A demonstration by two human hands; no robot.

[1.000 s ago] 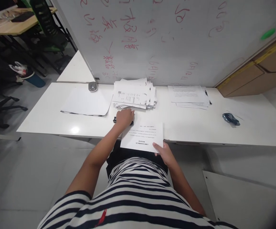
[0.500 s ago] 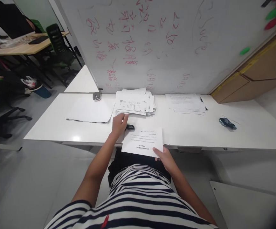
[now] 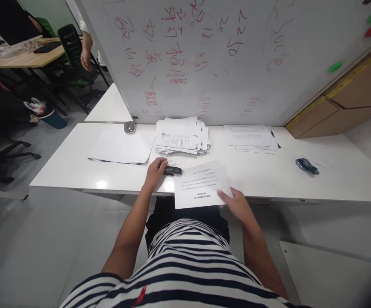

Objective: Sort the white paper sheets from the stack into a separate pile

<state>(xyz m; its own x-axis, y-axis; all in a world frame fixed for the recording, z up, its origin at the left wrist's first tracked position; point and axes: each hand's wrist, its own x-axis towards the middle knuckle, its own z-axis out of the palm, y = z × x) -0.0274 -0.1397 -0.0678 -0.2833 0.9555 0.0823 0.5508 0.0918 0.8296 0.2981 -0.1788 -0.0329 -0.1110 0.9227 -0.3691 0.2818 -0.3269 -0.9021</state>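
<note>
My right hand (image 3: 235,201) grips a printed sheet of paper (image 3: 203,182) by its right corner, thumb on top. The sheet hangs partly past the desk's front edge. My left hand (image 3: 155,172) is closed around the rear end of a black stapler (image 3: 173,170) resting on the white desk. The stapler's front end points right, close to the paper's left edge. Behind it lies an uneven stack of printed papers (image 3: 179,139).
White sheets (image 3: 121,147) lie at left with a grey mouse (image 3: 129,127) at their edge. More papers (image 3: 249,137) and a dark blue object (image 3: 306,166) lie at right. A whiteboard (image 3: 185,60) and cardboard boxes (image 3: 342,98) border the desk. Another person's hand (image 3: 86,60) shows at back left.
My right hand has moved the sheet to the right and turned it slightly, uncovering more of the stapler. My left hand has shifted slightly left. A person has come into view at back left.
</note>
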